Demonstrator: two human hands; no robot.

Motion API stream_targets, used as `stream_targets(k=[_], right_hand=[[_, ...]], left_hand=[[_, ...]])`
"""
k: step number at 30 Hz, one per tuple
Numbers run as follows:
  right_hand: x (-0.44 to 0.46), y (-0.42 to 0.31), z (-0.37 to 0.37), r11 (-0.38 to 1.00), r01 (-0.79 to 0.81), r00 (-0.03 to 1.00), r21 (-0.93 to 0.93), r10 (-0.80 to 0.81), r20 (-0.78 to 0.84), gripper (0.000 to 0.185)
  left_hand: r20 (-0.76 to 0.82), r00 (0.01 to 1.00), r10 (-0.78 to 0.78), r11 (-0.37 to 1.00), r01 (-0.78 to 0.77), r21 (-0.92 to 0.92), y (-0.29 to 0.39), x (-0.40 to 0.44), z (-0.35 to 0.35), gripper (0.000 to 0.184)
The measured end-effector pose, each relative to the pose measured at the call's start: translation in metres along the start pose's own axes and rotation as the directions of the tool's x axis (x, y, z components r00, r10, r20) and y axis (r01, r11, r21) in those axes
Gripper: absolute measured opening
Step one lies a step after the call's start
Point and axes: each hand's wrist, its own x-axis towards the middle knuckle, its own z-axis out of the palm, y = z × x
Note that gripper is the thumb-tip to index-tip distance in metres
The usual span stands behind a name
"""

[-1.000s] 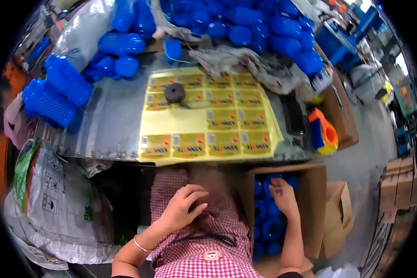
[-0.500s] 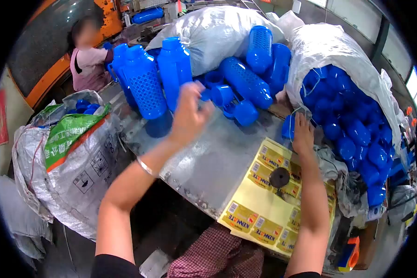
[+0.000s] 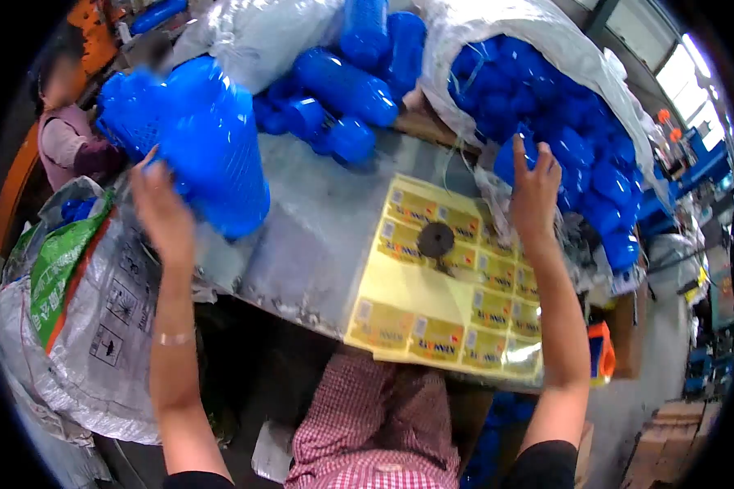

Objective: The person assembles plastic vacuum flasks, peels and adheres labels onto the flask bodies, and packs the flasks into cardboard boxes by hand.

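My left hand [image 3: 163, 208] is at the left, beside the blue thermos casings [image 3: 216, 151] standing on the table; its fingers are smeared by motion and partly hidden against the blue plastic, so I cannot tell whether it grips one. At the mouth of the white sack, my right hand [image 3: 535, 191] has its fingers apart over a blue cup-like piece [image 3: 506, 163]. Below the sack lie yellow label sheets [image 3: 400, 277] with a dark round weight [image 3: 436, 240] on them. Blue cup-shaped parts [image 3: 352, 140] and a lying casing [image 3: 342, 81] are farther back.
The open white sack [image 3: 538, 20] spills many blue pieces on the right. A printed woven sack [image 3: 98, 326] stands left of the metal table [image 3: 302, 220]. Another person [image 3: 69, 138] is at the far left. An orange-handled object [image 3: 602, 350] sits beyond the table's right edge.
My view has turned right. My left hand has moved left to the thermos casings. My right hand's fingers, earlier together at the sack's edge, are now spread by the blue piece.
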Motion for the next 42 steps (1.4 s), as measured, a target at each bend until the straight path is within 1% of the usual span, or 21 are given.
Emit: stream_targets(k=[2,4,6,9,12,14,15,18,20,22,24,26,28,30,32,33,35,37,39,40,42], right_hand=[[-0.026,0.030,-0.075,0.845,0.012,1.000,0.535,-0.014,0.000,0.076],[-0.057,0.048,-0.153,0.649,0.011,0.996,0.761,-0.077,0.052,0.079],[-0.089,0.064,-0.214,0.631,0.319,0.942,0.707,-0.296,-0.161,0.083],[-0.135,0.058,-0.304,0.378,0.596,0.728,0.708,-0.626,-0.280,0.070],[-0.178,0.033,-0.334,-0.024,0.267,0.692,0.964,-0.692,-0.209,0.076],[-0.187,0.029,-0.338,-0.105,-0.106,0.862,0.989,-0.505,0.039,0.091],[-0.185,0.029,-0.345,-0.031,-0.273,0.861,0.962,-0.454,0.230,0.093],[-0.203,0.021,-0.338,0.050,0.067,0.792,0.997,-0.610,-0.023,0.069],[-0.210,0.009,-0.349,-0.101,0.277,0.741,0.956,-0.611,-0.279,0.055],[-0.217,0.008,-0.346,-0.153,0.295,0.729,0.943,-0.602,-0.326,0.052],[-0.227,0.017,-0.339,-0.084,0.214,0.806,0.973,-0.548,-0.224,0.046],[-0.229,0.033,-0.330,0.147,-0.123,0.878,0.981,-0.444,0.177,0.043],[-0.231,0.042,-0.302,0.135,-0.316,0.873,0.939,-0.347,0.344,0.046],[-0.223,0.056,-0.293,0.088,-0.408,0.809,0.909,-0.428,0.404,0.053],[-0.204,0.070,-0.277,-0.337,-0.628,0.742,0.702,-0.532,0.408,0.064],[-0.203,0.067,-0.256,-0.475,-0.669,0.733,0.572,-0.549,0.402,0.062],[-0.171,0.048,-0.212,-0.211,-0.468,0.865,0.858,-0.308,0.396,0.037],[-0.158,0.012,-0.143,0.226,-0.400,0.900,0.888,-0.085,0.427,0.036],[-0.172,-0.031,-0.059,0.563,-0.290,0.955,0.774,0.113,0.276,0.033],[-0.180,-0.043,-0.039,0.548,-0.296,0.953,0.782,0.120,0.278,0.033],[-0.192,-0.062,-0.012,0.646,-0.221,0.964,0.731,0.030,0.265,0.032]], left_hand=[[0.154,0.963,-0.223,0.788,0.271,-0.553,0.057,-0.040,-0.056,0.041],[-0.060,0.956,-0.289,0.890,0.245,-0.385,0.111,-0.115,-0.064,0.049],[0.520,0.851,-0.076,0.975,0.172,-0.139,0.144,-0.152,-0.078,0.063],[0.806,0.582,-0.108,0.880,0.432,-0.195,0.176,-0.219,-0.057,0.059],[0.907,0.416,-0.062,0.714,0.654,-0.250,0.192,-0.251,-0.039,0.053],[0.941,0.338,-0.016,0.643,0.724,-0.250,0.197,-0.259,-0.032,0.052],[0.959,0.283,-0.026,0.630,0.749,-0.204,0.201,-0.263,-0.028,0.052],[0.987,0.088,0.134,0.480,0.866,-0.143,0.173,-0.286,-0.018,0.056],[0.966,-0.030,0.257,0.441,0.893,-0.089,0.176,-0.300,-0.011,0.065],[0.952,-0.055,0.301,0.378,0.924,-0.066,0.182,-0.306,-0.015,0.064],[0.976,0.192,0.100,0.713,0.670,-0.205,0.196,-0.299,-0.022,0.060],[0.854,0.470,-0.222,0.817,0.568,-0.100,0.229,-0.313,-0.046,0.032],[0.668,0.704,-0.240,0.913,0.398,-0.092,0.259,-0.342,-0.046,0.023],[0.637,0.742,-0.209,0.912,0.383,-0.148,0.267,-0.340,-0.039,0.021],[0.589,0.787,-0.182,0.910,0.362,-0.202,0.270,-0.317,-0.036,0.020],[0.666,0.742,0.080,0.953,0.139,-0.269,0.268,-0.294,-0.044,0.023],[0.672,0.549,0.497,0.854,-0.173,-0.491,0.271,-0.263,-0.037,0.038],[0.719,0.309,0.623,0.782,-0.229,-0.579,0.266,-0.266,-0.030,0.032],[0.741,0.098,0.664,0.738,-0.244,-0.629,0.224,-0.295,-0.028,0.026],[0.685,-0.021,0.728,0.647,-0.306,-0.698,0.207,-0.299,-0.033,0.021],[0.681,0.091,0.726,0.687,-0.056,-0.725,0.193,-0.306,-0.039,0.020]])
